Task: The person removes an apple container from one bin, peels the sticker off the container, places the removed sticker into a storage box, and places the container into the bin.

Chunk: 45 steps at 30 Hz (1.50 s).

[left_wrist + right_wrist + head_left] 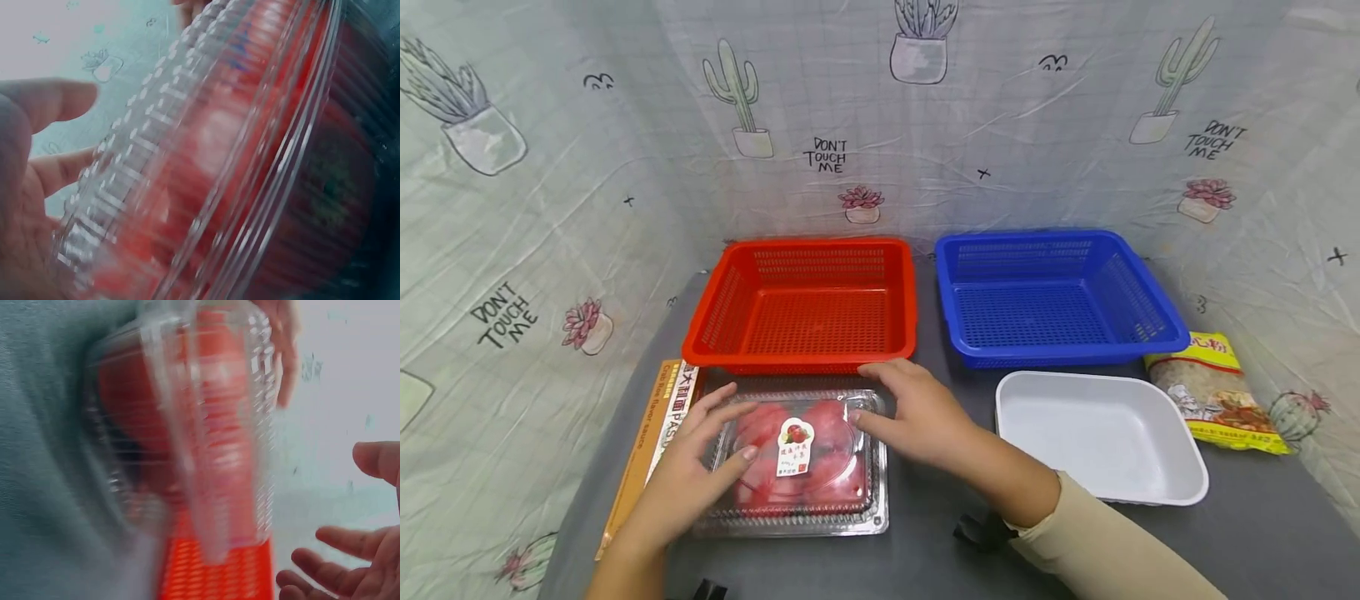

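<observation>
— Both hands sit closest to us, over that clear box of red fruit. Are they gripping it?

— Not really. Left hand lies on the lid's left side with fingers spread and nearly straight; right hand rests at the upper right corner, fingers relaxed. Neither curls around anything, so they're only touching it, one on each side, probably to steady it.

— And where's the box?

— Flat on the grey table, just in front of the red basket. Its left edge overlaps an orange carton.

— What's farther out?

— 1 blue basket beside the red one, both open-topped and within easy reach. 1 white tray lies in front of the blue basket, and a yellow packet lies just right of that. Cactus-print cloth hangs behind.
</observation>
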### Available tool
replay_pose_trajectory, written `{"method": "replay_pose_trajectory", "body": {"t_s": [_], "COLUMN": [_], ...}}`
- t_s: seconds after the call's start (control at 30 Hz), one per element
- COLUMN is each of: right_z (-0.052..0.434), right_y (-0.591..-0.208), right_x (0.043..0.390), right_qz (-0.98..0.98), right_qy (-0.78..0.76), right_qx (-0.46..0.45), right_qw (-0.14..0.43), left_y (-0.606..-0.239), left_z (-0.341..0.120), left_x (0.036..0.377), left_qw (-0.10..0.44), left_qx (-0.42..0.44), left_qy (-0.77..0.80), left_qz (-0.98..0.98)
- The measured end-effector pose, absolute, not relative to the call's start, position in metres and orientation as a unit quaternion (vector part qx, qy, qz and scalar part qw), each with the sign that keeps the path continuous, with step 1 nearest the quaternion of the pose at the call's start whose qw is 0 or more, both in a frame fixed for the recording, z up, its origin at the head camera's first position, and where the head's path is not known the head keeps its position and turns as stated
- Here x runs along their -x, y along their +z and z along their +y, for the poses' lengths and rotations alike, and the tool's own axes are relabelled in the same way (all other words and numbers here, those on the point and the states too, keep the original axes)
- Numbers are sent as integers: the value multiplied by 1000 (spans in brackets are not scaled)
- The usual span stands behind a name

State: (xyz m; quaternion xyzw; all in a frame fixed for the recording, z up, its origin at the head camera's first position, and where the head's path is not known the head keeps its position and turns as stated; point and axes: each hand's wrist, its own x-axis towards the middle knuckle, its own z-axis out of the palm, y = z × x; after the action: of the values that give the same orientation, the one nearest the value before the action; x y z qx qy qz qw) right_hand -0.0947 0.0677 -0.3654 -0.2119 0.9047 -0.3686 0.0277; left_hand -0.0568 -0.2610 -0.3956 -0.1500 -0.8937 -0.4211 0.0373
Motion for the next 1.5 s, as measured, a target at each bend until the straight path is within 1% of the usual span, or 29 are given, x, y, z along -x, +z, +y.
{"method": "replay_pose_trajectory", "body": {"t_s": [0.07, 0.2, 0.27, 0.37, 0.53, 0.73, 0.9, 1.13, 1.3, 1.5], "right_z": [59, 41, 35, 27, 17, 9, 2, -4, -8, -16], "right_y": [-356, -343, -339, -337, -338, -338, -335, -331, -332, -331], "right_x": [96, 99, 103, 110, 120, 126, 135, 149, 152, 150], "right_qz": [901, 883, 877, 875, 873, 867, 862, 852, 851, 843], "right_qy": [-338, -288, -262, -224, -187, -132, -99, -89, -79, -51], "right_qx": [270, 365, 393, 418, 431, 454, 463, 458, 457, 488], "right_qw": [31, 73, 89, 98, 130, 158, 181, 237, 245, 223], "left_y": [-396, -398, -399, -402, -406, -410, -410, -410, -413, -413], "left_z": [-258, -255, -253, -252, -249, -249, -253, -255, -256, -259], "left_x": [55, 54, 54, 54, 53, 51, 51, 54, 56, 54], "left_qw": [37, 39, 40, 44, 53, 35, 33, 10, 6, 3], "left_qx": [160, 171, 174, 180, 178, 155, 152, 142, 143, 143], "left_qy": [-404, -380, -376, -370, -348, -326, -317, -326, -326, -333], "left_qz": [-900, -908, -909, -911, -919, -932, -936, -935, -934, -932]}}
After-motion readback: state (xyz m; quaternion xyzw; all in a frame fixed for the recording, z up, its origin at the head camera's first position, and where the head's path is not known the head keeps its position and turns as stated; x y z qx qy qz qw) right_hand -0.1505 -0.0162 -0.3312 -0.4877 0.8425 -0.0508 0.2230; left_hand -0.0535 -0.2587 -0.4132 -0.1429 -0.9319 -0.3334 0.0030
